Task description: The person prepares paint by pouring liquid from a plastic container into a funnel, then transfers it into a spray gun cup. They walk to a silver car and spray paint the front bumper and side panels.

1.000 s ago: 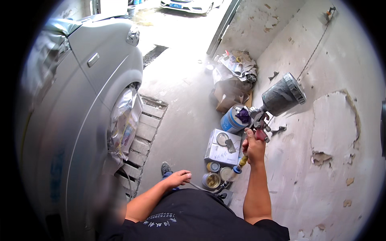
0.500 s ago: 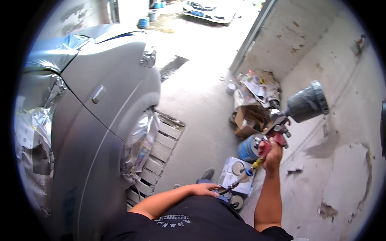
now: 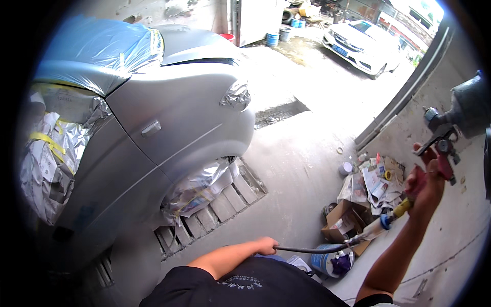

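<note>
My right hand is raised at the right, wrapped round the red handle of a paint spray gun. A grey cup sits tilted on the gun, partly cut off by the picture's edge. From the handle, a yellow fitting and a clear filter lead to a dark air hose. Low in the middle, my left hand is closed around that hose in front of my body. To the left stands a silver-grey car, apart from the gun. Foil covers its lamp, and sheeting wraps its wheel.
Blue film covers the car's upper part. A slatted floor grate runs beside the wheel. Near the right wall are a cardboard box, newspapers and a blue-and-white bucket. A white car is parked outside.
My right hand has carried the spray gun up and right. My left hand, with its fingers spread earlier, has closed on the hose. The view has shifted, showing more of the car and outdoors.
</note>
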